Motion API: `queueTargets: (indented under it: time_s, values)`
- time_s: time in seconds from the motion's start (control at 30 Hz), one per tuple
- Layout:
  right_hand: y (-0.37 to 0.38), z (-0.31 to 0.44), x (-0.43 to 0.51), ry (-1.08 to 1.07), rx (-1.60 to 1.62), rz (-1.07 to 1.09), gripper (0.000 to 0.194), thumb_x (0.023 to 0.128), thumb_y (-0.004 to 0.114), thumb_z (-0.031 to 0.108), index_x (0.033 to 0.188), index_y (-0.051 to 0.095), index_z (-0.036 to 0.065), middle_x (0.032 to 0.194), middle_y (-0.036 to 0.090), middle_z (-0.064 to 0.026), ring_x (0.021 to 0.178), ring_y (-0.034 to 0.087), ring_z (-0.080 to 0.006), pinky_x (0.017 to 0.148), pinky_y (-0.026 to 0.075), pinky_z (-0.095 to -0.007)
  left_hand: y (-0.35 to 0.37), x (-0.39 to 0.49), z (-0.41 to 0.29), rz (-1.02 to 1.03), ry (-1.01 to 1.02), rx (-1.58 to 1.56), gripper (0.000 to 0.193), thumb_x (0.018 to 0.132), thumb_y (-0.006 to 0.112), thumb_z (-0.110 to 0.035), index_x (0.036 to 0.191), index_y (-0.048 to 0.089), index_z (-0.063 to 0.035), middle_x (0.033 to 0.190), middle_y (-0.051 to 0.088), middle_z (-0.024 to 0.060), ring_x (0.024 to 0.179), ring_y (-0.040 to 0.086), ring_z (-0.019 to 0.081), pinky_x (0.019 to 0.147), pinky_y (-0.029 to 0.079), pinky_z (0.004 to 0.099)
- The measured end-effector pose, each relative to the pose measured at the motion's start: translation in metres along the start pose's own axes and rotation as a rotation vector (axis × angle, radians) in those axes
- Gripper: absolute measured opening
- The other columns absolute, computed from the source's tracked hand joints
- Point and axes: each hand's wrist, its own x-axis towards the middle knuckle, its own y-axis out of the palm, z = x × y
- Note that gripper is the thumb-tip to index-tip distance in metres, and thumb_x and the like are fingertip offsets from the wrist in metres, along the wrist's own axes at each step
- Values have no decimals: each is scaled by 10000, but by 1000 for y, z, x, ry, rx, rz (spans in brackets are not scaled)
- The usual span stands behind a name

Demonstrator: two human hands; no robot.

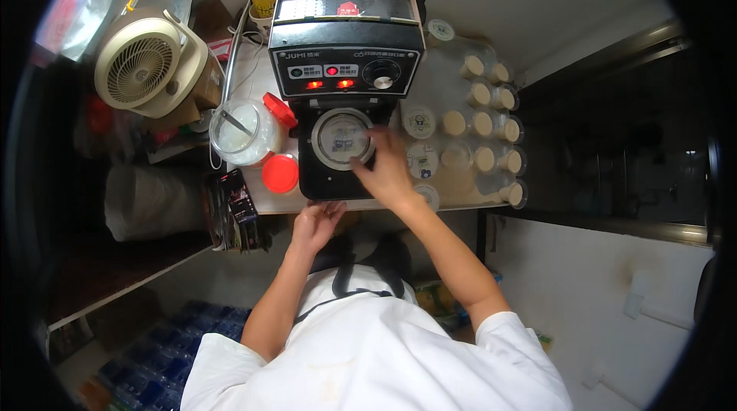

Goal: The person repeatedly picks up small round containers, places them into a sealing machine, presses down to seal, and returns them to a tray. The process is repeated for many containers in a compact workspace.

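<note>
A JUMI cup sealing machine point(345, 71) stands before me with two red lights lit. In its round metal holder point(315, 149) sits a cup covered by printed sealing film point(341, 140). My right hand point(388, 166) is over the holder's right side, thumb and fingers apart at the rim; whether they touch the cup is unclear. Just below the machine's black base, at the table's front edge, is my left hand point(315, 224). Its fingers are partly curled, and I cannot make out anything in them. Sealed cups with printed tops point(418, 122) stand right of the machine.
Several cups with a beige filling point(482, 123) stand in rows on the table's right side. At left are an open clear jar point(244, 132) with a metal handle sticking out, a red-lidded jar point(280, 174), a phone-like device point(237, 195) and a cream fan point(151, 63).
</note>
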Motion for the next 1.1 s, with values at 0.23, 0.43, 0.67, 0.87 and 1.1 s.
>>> queueTargets:
  time_s: [0.23, 0.43, 0.67, 0.87, 1.1]
  values:
    - [24, 12, 18, -62, -186, 133, 693, 730, 841, 254, 1307, 541, 17, 1427, 442, -250, 1344, 408, -445, 1111, 352, -522, 12, 47, -29, 161, 23, -402, 539, 1059, 419, -515, 1416, 534, -128, 1402, 592, 69, 1318, 529, 262, 1155, 384, 445]
    - [31, 12, 22, -36, -260, 173, 720, 725, 853, 302, 1313, 545, 23, 1466, 421, -258, 1378, 380, -452, 1150, 321, -518, 25, 53, -31, 277, 51, -274, 700, 993, 461, -647, 1505, 463, -170, 1473, 541, 50, 1353, 500, 267, 1173, 367, 461]
    - [33, 9, 22, -31, -262, 189, 701, 708, 857, 338, 1254, 558, 17, 1422, 458, -260, 1362, 400, -435, 1122, 328, -541, 24, 59, -32, 259, 51, -298, 733, 965, 513, -654, 1499, 471, -154, 1471, 545, 64, 1345, 510, 272, 1162, 381, 470]
    - [24, 15, 29, -31, -235, 143, 633, 660, 871, 264, 1158, 558, 30, 1297, 507, -222, 1270, 461, -419, 1054, 391, -506, 28, 60, -35, 306, 82, -263, 610, 995, 540, -555, 1418, 550, -115, 1363, 630, 75, 1248, 594, 280, 1101, 452, 453]
    - [-40, 38, 37, 66, 41, 54, 501, 620, 832, 171, 1010, 553, 25, 1170, 519, -202, 1112, 520, -409, 945, 475, -449, 30, 47, -42, 130, 23, -199, 515, 1028, 526, -471, 1388, 588, -108, 1373, 637, 77, 1257, 602, 261, 1109, 456, 443]
